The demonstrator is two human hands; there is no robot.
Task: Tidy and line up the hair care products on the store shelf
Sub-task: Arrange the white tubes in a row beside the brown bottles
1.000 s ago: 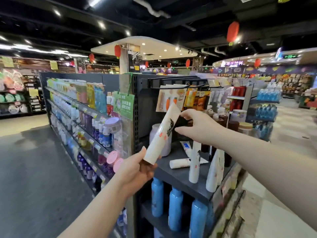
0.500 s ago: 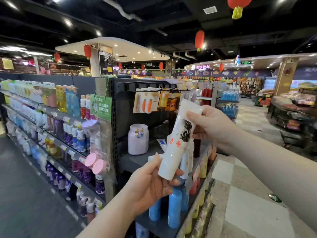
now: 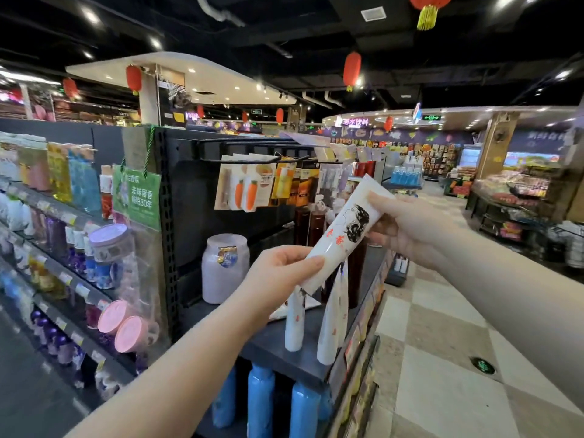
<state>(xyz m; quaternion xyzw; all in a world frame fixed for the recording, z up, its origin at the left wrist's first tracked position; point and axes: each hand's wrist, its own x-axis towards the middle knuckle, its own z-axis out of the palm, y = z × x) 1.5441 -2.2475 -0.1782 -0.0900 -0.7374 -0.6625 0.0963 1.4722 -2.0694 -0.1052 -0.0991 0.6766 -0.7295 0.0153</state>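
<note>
A white tube (image 3: 343, 235) with a black hair drawing and red characters slants in front of the end shelf. My left hand (image 3: 278, 276) grips its lower end and my right hand (image 3: 407, 229) holds its upper end. Below it, two more white tubes (image 3: 330, 320) stand upright on the dark shelf board (image 3: 278, 346). A pale lilac jar (image 3: 224, 267) stands further back on the same board, with dark brown bottles (image 3: 311, 226) behind the held tube.
Blue bottles (image 3: 259, 399) fill the shelf below. Carded items (image 3: 249, 188) hang from hooks above. A long aisle shelf of bottles (image 3: 63, 235) runs off to the left, with pink-lidded jars (image 3: 126, 327) hanging at its end. Tiled floor (image 3: 442, 358) lies to the right.
The held tube has turned so its printed face shows. My view has shifted right and closer to the end shelf. Both hands keep hold of the tube.
</note>
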